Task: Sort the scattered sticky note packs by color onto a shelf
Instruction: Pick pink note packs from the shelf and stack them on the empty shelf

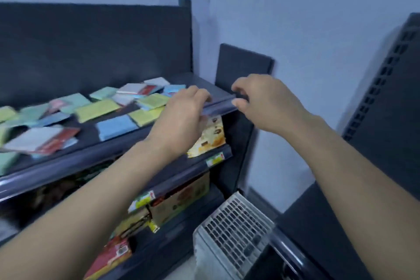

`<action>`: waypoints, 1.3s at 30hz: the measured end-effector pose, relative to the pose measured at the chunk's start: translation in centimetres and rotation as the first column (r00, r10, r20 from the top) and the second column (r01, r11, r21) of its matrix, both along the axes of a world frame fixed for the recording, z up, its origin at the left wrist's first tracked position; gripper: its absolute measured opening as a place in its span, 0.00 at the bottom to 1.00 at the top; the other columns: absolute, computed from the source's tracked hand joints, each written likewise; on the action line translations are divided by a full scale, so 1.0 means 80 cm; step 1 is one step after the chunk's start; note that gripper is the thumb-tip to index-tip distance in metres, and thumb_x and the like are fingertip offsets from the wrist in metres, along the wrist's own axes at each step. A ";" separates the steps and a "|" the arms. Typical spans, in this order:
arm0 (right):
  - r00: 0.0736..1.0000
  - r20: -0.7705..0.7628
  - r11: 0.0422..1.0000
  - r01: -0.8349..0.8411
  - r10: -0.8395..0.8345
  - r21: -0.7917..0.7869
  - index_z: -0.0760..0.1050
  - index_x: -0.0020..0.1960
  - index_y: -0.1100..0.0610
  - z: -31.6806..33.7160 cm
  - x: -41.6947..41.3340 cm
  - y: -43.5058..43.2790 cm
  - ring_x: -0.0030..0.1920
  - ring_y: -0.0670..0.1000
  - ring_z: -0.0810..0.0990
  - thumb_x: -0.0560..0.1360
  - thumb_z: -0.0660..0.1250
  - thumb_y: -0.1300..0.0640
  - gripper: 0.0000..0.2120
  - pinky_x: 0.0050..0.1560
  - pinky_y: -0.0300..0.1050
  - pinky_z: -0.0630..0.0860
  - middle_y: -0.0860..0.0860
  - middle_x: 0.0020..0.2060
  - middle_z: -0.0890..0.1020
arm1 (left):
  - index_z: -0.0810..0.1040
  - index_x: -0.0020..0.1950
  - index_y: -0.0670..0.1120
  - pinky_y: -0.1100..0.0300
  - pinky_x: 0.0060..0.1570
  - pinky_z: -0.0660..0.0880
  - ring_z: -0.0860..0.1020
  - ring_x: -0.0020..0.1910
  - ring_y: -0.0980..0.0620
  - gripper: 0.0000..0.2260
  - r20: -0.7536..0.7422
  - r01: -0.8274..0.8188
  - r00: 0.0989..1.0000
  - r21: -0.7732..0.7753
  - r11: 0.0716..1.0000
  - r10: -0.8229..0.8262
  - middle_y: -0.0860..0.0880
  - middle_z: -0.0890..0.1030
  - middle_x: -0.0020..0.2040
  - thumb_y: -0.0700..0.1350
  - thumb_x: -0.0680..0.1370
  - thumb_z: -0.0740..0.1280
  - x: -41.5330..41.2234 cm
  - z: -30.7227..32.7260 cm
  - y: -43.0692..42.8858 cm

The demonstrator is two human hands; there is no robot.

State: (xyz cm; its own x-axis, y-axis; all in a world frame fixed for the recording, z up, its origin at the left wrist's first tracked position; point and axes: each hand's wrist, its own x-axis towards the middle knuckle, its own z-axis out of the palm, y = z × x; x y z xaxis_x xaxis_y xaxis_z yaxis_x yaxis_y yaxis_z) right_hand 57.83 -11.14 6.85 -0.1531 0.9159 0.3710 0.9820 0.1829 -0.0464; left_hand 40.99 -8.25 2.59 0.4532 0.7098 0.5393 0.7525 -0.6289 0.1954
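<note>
Both hands work the right end of the top shelf [200, 80]; packs unsorted.
Fingers over and thumb under, the left hand [181, 118] and right hand [263, 104] seem to grip the front rail [218, 108], probably to steady it, though blur softens the grip. Mixed blue, yellow, green and pink sticky note packs [118, 127] lie on that shelf, nine to ten o'clock of the hands.
</note>
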 end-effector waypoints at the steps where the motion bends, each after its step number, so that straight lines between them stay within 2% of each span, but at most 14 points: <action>1: 0.998 0.003 0.998 -0.055 0.055 0.003 0.74 0.60 0.56 0.004 -0.033 0.016 0.55 0.59 0.76 0.79 0.61 0.53 0.12 0.54 0.52 0.74 0.55 0.53 0.79 | 0.75 0.56 0.41 0.49 0.54 0.69 0.74 0.54 0.41 0.13 0.007 -0.054 0.999 0.012 0.998 0.053 0.41 0.77 0.53 0.37 0.72 0.68 -0.034 0.003 0.003; 7: 0.938 -0.030 0.938 -0.345 0.345 0.021 0.75 0.61 0.54 0.006 -0.207 0.080 0.57 0.57 0.76 0.79 0.61 0.54 0.13 0.55 0.51 0.73 0.53 0.55 0.79 | 0.74 0.60 0.42 0.53 0.55 0.69 0.73 0.55 0.44 0.13 0.038 -0.371 0.928 0.024 0.928 0.370 0.44 0.76 0.56 0.39 0.76 0.66 -0.207 0.010 -0.002; 11: 0.873 -0.046 0.873 -0.487 0.486 -0.018 0.74 0.62 0.53 0.001 -0.295 0.106 0.57 0.56 0.75 0.79 0.62 0.54 0.13 0.54 0.49 0.73 0.53 0.56 0.78 | 0.74 0.59 0.42 0.58 0.52 0.67 0.73 0.55 0.46 0.13 0.052 -0.560 0.826 -0.043 0.827 0.562 0.45 0.76 0.56 0.39 0.75 0.65 -0.298 0.009 -0.014; 17: 0.760 -0.045 0.759 -0.649 0.648 -0.050 0.75 0.61 0.54 -0.009 -0.393 0.140 0.55 0.56 0.75 0.78 0.62 0.55 0.12 0.51 0.48 0.72 0.52 0.55 0.79 | 0.74 0.59 0.42 0.58 0.53 0.68 0.73 0.56 0.47 0.13 0.083 -0.748 0.653 -0.086 0.659 0.752 0.46 0.76 0.56 0.39 0.75 0.66 -0.380 0.002 -0.036; 19: 0.726 -0.053 0.724 -0.688 0.686 -0.052 0.75 0.60 0.53 -0.010 -0.416 0.150 0.54 0.56 0.76 0.78 0.63 0.55 0.12 0.50 0.48 0.72 0.52 0.54 0.79 | 0.75 0.59 0.42 0.58 0.53 0.68 0.74 0.56 0.47 0.12 0.097 -0.781 0.611 -0.082 0.619 0.785 0.46 0.76 0.56 0.39 0.76 0.66 -0.395 0.002 -0.038; 26: 0.581 -0.056 0.579 -0.814 0.812 -0.042 0.76 0.59 0.55 -0.003 -0.489 0.181 0.52 0.56 0.76 0.78 0.63 0.56 0.11 0.51 0.50 0.75 0.52 0.52 0.79 | 0.75 0.58 0.41 0.58 0.52 0.69 0.74 0.53 0.46 0.12 0.124 -0.910 0.381 -0.123 0.395 0.916 0.46 0.76 0.55 0.37 0.75 0.65 -0.454 0.011 -0.044; 30: 0.511 -0.063 0.508 -0.860 0.858 -0.055 0.76 0.59 0.56 -0.012 -0.533 0.179 0.54 0.56 0.76 0.78 0.62 0.57 0.11 0.52 0.49 0.74 0.53 0.53 0.80 | 0.75 0.58 0.41 0.55 0.54 0.70 0.74 0.53 0.45 0.12 0.108 -0.945 0.249 -0.192 0.266 0.962 0.44 0.77 0.55 0.37 0.75 0.66 -0.491 0.002 -0.070; 32: 0.477 -0.065 0.471 -0.878 0.877 -0.082 0.76 0.60 0.56 -0.018 -0.557 0.173 0.54 0.56 0.76 0.78 0.62 0.57 0.12 0.52 0.49 0.74 0.53 0.54 0.80 | 0.75 0.58 0.41 0.57 0.52 0.69 0.74 0.53 0.45 0.12 0.094 -0.952 0.176 -0.237 0.194 0.980 0.44 0.77 0.55 0.39 0.76 0.66 -0.513 -0.005 -0.088; 36: 0.430 -0.083 0.423 -0.901 0.899 -0.090 0.75 0.62 0.54 -0.019 -0.606 0.158 0.55 0.56 0.76 0.78 0.62 0.56 0.13 0.53 0.48 0.74 0.52 0.56 0.79 | 0.74 0.59 0.41 0.55 0.50 0.69 0.74 0.51 0.44 0.13 0.047 -0.946 0.056 -0.316 0.068 0.997 0.43 0.77 0.54 0.42 0.76 0.66 -0.564 -0.018 -0.116; 39: 0.426 -0.090 0.418 -0.904 0.900 -0.093 0.75 0.62 0.54 -0.020 -0.642 0.145 0.53 0.56 0.77 0.78 0.62 0.57 0.13 0.52 0.49 0.75 0.53 0.55 0.80 | 0.73 0.60 0.40 0.54 0.51 0.71 0.74 0.53 0.44 0.14 0.002 -0.927 0.004 -0.374 0.004 1.000 0.43 0.76 0.56 0.41 0.75 0.66 -0.609 -0.031 -0.129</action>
State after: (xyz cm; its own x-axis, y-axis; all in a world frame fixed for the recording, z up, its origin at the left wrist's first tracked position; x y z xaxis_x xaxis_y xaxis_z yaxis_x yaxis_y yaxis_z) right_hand 6.48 0.47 5.24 -0.9097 0.2902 0.2968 0.2552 0.9549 -0.1516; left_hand -7.73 -18.56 0.11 -0.8582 0.4561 0.2355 0.5131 0.7496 0.4183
